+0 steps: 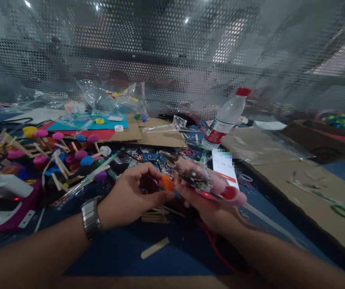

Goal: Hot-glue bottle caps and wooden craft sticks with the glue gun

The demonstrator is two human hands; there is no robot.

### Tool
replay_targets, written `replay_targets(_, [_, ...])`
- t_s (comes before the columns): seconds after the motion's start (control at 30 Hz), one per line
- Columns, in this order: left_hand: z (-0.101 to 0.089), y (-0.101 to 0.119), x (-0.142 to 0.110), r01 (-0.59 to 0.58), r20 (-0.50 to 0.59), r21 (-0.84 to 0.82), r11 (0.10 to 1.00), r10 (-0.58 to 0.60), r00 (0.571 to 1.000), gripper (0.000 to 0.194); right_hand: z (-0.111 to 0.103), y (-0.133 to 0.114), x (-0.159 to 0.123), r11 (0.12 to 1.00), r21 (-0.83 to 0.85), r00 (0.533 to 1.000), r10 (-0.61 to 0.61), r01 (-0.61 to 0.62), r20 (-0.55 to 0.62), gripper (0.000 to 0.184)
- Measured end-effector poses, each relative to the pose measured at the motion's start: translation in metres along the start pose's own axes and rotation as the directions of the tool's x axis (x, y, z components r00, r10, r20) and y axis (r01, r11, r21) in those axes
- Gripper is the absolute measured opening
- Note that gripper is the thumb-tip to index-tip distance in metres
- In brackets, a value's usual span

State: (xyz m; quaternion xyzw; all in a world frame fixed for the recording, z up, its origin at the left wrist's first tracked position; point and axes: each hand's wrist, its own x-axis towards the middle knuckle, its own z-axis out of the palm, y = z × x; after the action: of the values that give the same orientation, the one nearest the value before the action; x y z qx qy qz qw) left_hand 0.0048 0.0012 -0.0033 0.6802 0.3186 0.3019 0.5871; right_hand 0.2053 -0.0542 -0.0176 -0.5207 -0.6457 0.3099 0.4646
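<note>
Forearms (40,249) slant in from both lower corners of the frame, and at its centre I see the left hand (127,196) pinching an orange cap (168,183) between thumb and fingers. Just right of it, I watch the right hand (204,206), its fingers partly hidden, curled under a pink glue gun (213,182).

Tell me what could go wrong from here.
The front of the pink glue gun in the right hand points close to the left hand; with its red light glowing, it may be hot enough to burn.

The small orange cap, pinched in the left hand, could slip.

Glue might drip onto the wooden sticks below.
</note>
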Motion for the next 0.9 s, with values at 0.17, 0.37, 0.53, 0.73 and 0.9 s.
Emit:
replay_targets(0.17, [0.0011,-0.0014,0.0013,-0.009,-0.014,-0.008,1.000,0.009,1.000,0.036,0.0029,0.0012,-0.0019,0.998,0.042,0.998,0.039,-0.038,-0.039,0.039])
replay_targets(0.37, [0.0023,-0.0027,0.0014,-0.017,-0.031,0.000,1.000,0.017,0.999,0.036,0.0062,0.0036,-0.0032,0.996,0.077,0.995,0.046,-0.040,-0.083,0.038])
replay_targets(0.53, [0.0027,0.0020,0.0001,-0.031,-0.029,0.032,0.999,0.032,0.999,0.032,0.0080,-0.0008,-0.0023,0.995,0.087,0.995,0.046,-0.038,-0.090,0.037])
replay_targets(0.73, [0.0024,0.0043,-0.0007,-0.054,-0.029,0.069,0.996,0.056,0.998,0.029,0.0057,-0.0052,-0.0021,0.992,0.058,0.991,0.114,-0.110,-0.068,0.029])
replay_targets(0.9, [0.0031,0.0045,-0.0003,-0.044,-0.043,0.079,0.996,0.048,0.998,0.027,0.0050,0.0024,-0.0008,0.987,0.101,0.988,0.133,-0.124,-0.084,0.029])
